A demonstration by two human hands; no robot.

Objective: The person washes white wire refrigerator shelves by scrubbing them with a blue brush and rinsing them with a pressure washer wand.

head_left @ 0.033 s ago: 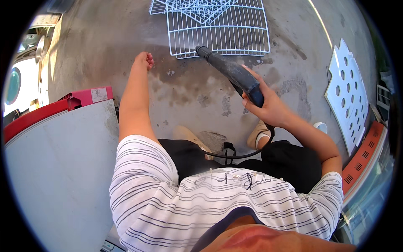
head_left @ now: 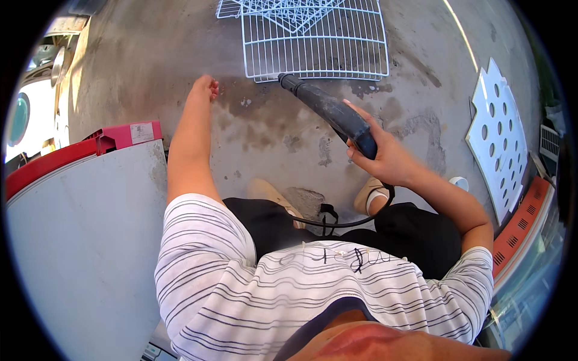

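Observation:
My right hand (head_left: 388,153) grips the handle of a black pressure washer spray gun (head_left: 328,108). Its nozzle points away to the left, by the near edge of a white wire rack (head_left: 313,57) lying on the ground, and a faint mist leaves the tip. A black hose (head_left: 355,224) runs from the handle in a loop across my legs. Stretched forward, my left hand (head_left: 207,88) hovers over the ground left of the rack, its fingers curled in with nothing seen in them.
Smaller wire racks (head_left: 295,13) lie over the far part of the big one. A white panel with round holes (head_left: 498,138) leans at the right, above an orange-edged cabinet (head_left: 521,225). To my left stands a grey-white appliance (head_left: 84,240) with a red edge. Wet patches darken the concrete.
The spray gun's nozzle has shifted slightly left and toward me. My left hand has barely moved, its curled fingers a little looser.

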